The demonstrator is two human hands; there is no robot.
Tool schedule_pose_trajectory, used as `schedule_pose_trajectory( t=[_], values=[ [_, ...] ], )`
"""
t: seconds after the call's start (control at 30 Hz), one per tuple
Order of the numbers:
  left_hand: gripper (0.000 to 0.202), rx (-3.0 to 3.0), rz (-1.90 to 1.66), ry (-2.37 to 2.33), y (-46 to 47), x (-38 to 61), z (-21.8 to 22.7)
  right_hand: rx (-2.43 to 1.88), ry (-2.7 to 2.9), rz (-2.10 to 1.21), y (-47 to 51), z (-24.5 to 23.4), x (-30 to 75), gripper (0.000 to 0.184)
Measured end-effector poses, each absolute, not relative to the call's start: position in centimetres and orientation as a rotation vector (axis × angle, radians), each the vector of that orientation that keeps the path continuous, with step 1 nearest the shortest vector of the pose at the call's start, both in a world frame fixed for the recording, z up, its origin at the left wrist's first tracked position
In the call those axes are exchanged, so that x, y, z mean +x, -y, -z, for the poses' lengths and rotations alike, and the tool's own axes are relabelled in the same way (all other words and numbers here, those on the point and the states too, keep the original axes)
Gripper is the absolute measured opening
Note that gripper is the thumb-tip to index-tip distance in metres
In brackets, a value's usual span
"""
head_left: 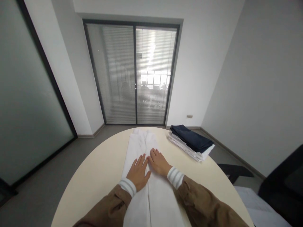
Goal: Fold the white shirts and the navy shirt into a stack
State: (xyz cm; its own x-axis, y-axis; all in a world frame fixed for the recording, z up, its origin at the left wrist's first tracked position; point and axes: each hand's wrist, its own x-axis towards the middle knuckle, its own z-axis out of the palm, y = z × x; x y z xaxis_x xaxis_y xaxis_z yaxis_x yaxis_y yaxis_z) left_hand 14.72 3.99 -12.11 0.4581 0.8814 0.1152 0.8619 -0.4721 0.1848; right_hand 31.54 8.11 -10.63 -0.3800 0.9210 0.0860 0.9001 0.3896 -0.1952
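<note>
A long white cloth garment lies folded lengthwise on the table, with a seam or fold edge running down its middle. What kind of garment it is, I cannot tell. My left hand rests flat on it, fingers spread and pointing away from me. Just to the right, my right hand also lies flat on the cloth, fingers stretched out towards the middle line. The two hands almost touch at the fingertips. Neither one grips anything.
The round cream table carries a stack of folded cloth at the back right, dark navy cloth over white cloth. A black chair stands at the right, with white cloth on it. Glass doors with blinds are behind.
</note>
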Motion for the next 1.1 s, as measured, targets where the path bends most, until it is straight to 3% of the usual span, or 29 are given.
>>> schedule_pose_trajectory(
  t=[0.2,0.6,1.1],
  values=[
    [0.061,2.577,-0.331,-1.621,-5.8,16.1,12.4,-1.688,2.446,-0.180,-2.4,11.4,33.5,0.063],
    [0.060,2.677,-0.322,-1.380,-2.2,13.8,12.2,-1.695,2.349,-0.234,-2.3,10.8,33.9,0.065],
    [0.053,2.483,-0.461,-1.831,-2.1,14.4,13.2,-1.485,2.540,-0.206,3.9,11.0,32.2,0.063]
  ],
)
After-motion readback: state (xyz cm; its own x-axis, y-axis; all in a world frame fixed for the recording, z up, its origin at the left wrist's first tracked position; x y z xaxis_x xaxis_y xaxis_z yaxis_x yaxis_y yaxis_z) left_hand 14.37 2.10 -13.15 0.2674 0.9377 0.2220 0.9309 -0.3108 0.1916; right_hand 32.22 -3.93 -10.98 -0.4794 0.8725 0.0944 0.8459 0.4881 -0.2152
